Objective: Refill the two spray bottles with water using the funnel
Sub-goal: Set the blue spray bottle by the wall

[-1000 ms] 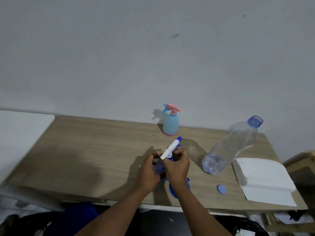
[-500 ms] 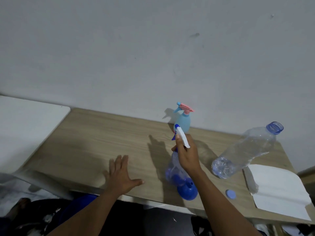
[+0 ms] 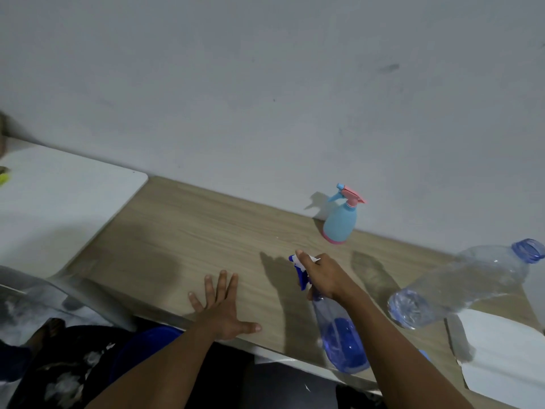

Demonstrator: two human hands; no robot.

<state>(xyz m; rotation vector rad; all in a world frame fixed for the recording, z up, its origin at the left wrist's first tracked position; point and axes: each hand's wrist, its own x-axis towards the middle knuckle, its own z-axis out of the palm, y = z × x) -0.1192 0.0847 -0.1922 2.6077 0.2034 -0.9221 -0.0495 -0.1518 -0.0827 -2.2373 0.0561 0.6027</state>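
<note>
The pale wood-grain laminate worktop runs along a plain grey-white wall. Its broadest bare stretch lies left of centre, between the far edge at the wall and the front edge nearest the person. At that front edge the left hand lies flat, palm down, its grip spread, fingers fanned and thumb out to the side, holding nothing. To its right the right hand has its grip curled round the neck of the clear blue-tinted plastic spray bottle, thumb laid over the white-and-blue trigger head, whose nozzle points left. The bottle's rounded base shows right at the front edge. A deep blue shape shows through its lower body, and I cannot tell whether it is inside or behind. Against the wall, well apart from both hands, the opaque light-blue pear-shaped spray bottle stands upright, with a pink trigger and pink base. On the right the large clear plastic water bottle lies slanted, base toward the person and blue threaded neck toward the far right. It crowds that end together with the white folded paper sheet just beside its base. A smooth white surface with a rounded corner adjoins the worktop's left end.
</note>
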